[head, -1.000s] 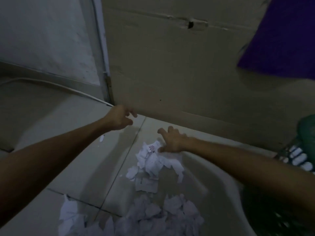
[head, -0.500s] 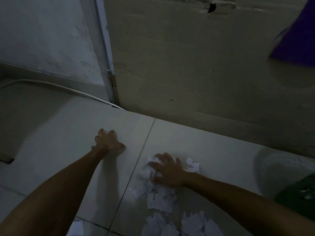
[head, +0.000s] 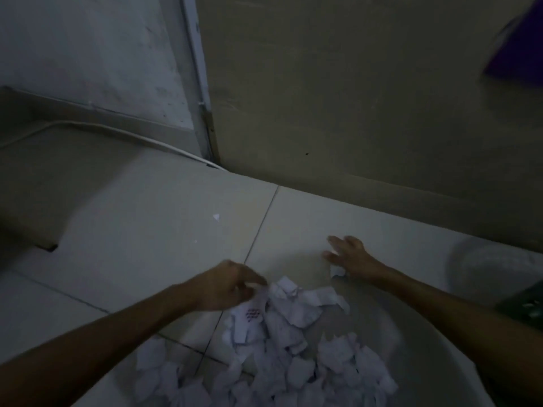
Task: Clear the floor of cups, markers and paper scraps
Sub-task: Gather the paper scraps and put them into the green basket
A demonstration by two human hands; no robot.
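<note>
Paper scraps (head: 273, 342), print unreadable: left hand (head: 226, 284) fingers pinch one, right hand (head: 352, 257) fingers spread flat.

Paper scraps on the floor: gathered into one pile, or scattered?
Mostly gathered. The paper scraps lie heaped between the left hand and right hand; one stray scrap sits apart on the tile.

Single head-worn wide-angle view, looking forward and down from close above pale tiled floor (head: 152, 218). Faces tan cardboard panel (head: 338, 92) at far side, grey wall (head: 88, 54) far left. Both forearms enter from near edge.
</note>
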